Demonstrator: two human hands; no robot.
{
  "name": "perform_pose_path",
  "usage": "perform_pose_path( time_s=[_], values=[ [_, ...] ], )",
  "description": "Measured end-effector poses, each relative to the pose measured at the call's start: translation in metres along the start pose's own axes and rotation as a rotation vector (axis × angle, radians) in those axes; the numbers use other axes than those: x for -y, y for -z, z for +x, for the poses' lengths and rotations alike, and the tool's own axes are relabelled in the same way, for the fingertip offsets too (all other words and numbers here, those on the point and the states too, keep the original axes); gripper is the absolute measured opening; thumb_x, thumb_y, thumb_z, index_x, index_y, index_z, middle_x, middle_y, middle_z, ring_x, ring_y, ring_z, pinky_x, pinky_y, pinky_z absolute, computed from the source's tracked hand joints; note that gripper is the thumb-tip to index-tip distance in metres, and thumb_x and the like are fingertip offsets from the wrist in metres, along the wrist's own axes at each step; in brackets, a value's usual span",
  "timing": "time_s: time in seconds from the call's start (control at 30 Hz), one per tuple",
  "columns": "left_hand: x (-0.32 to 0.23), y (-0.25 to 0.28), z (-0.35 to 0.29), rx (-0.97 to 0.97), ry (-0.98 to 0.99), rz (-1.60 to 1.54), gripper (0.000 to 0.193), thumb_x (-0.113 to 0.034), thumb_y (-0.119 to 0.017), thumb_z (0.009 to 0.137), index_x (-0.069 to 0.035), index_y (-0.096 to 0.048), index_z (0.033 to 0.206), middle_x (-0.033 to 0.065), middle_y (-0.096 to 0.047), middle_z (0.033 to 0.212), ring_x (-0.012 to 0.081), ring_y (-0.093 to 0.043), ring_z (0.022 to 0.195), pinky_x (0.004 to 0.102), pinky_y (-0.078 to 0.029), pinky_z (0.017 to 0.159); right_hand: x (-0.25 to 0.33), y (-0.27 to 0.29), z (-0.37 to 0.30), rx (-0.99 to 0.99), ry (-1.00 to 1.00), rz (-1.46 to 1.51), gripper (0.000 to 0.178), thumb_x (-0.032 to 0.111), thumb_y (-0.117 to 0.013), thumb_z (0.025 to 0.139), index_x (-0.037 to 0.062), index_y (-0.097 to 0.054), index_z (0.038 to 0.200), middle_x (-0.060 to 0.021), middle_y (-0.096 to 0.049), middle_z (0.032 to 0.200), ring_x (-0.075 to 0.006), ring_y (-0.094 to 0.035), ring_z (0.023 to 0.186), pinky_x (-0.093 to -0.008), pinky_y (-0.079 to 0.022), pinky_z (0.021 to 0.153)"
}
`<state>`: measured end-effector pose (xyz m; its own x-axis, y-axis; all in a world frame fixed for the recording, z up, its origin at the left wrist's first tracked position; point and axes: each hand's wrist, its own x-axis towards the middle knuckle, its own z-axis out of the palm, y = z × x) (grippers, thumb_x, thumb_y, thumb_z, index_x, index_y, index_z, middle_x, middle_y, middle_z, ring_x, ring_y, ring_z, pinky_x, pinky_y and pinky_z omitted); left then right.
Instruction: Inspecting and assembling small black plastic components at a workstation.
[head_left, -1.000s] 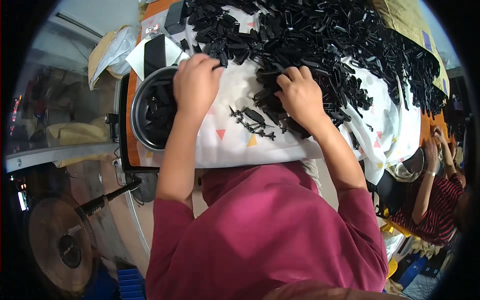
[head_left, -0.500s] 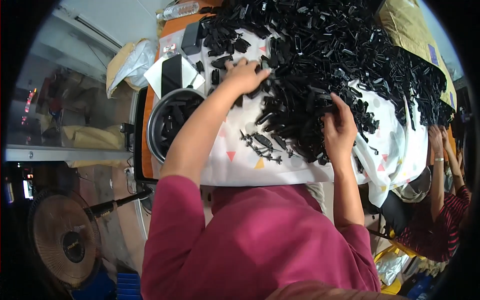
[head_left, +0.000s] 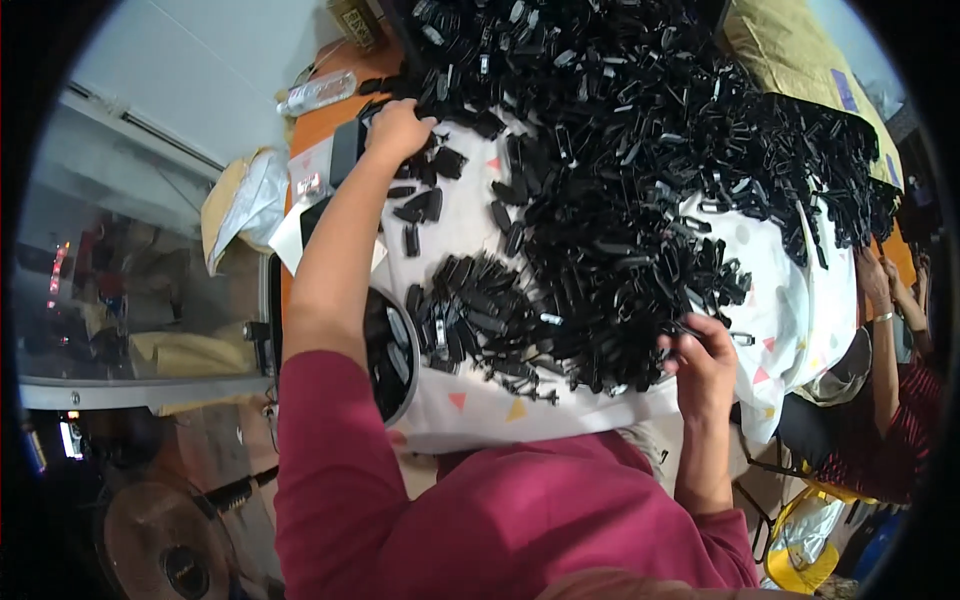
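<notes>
My left hand (head_left: 398, 130) reaches to the far left of the table, its fingers over black pieces beside a dark grey box (head_left: 347, 148). Its thumb stands apart from the fingers, whose tips are partly hidden. Close to the table's front, my right hand (head_left: 704, 352) pinches a small black plastic piece (head_left: 684, 328) between thumb and fingers, at the right edge of the near heap. This near heap of black plastic pieces (head_left: 600, 330) runs back into a much larger pile (head_left: 640, 110). A smaller cluster of the same pieces (head_left: 480, 305) lies on the patterned white cloth (head_left: 440, 412).
A metal bowl (head_left: 412, 385) with black pieces stands at left, partly behind my left forearm. A plastic bottle (head_left: 318, 92) lies at the far left. A large tan sack (head_left: 800, 70) rests at the far right. Another person's hands (head_left: 873, 280) work at the right edge.
My left hand has moved away and leftward. Black pieces now lie clustered where bare cloth showed near me. My right hand's fingers have closed on a piece. The view has shifted.
</notes>
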<state>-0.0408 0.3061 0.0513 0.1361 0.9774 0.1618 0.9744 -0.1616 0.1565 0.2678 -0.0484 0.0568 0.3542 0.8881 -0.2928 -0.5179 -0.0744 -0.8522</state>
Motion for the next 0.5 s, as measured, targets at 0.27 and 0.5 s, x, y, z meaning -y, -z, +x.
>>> perform_pose_path(
  time_s=[0.27, 0.5],
  values=[
    [0.006, -0.049, 0.048, 0.235, 0.216, 0.006, 0.075, -0.045, -0.059, 0.075, -0.011, -0.029, 0.135, 0.0202, -0.024, 0.139, 0.0428, -0.028, 0.124, 0.0481, -0.028, 0.100, 0.008, 0.020, -0.006, -0.132, 0.045, -0.044, 0.039, -0.003, -0.060, 0.075, -0.0038, -0.050, 0.113, -0.0131, -0.059, 0.095, -0.0194, -0.063, 0.074, -0.0206, -0.051, 0.046],
    [-0.047, -0.029, -0.041, 0.477, -0.040, 0.088, 0.066, -0.044, -0.059, 0.076, -0.007, -0.038, 0.127, 0.0186, -0.033, 0.133, 0.0379, -0.035, 0.120, 0.0455, -0.030, 0.099, -0.010, -0.003, -0.011, 0.027, 0.036, -0.113, 0.038, 0.007, -0.059, 0.080, -0.0031, -0.047, 0.115, -0.0129, -0.056, 0.095, -0.0177, -0.059, 0.065, -0.0242, -0.048, 0.046]
  ],
)
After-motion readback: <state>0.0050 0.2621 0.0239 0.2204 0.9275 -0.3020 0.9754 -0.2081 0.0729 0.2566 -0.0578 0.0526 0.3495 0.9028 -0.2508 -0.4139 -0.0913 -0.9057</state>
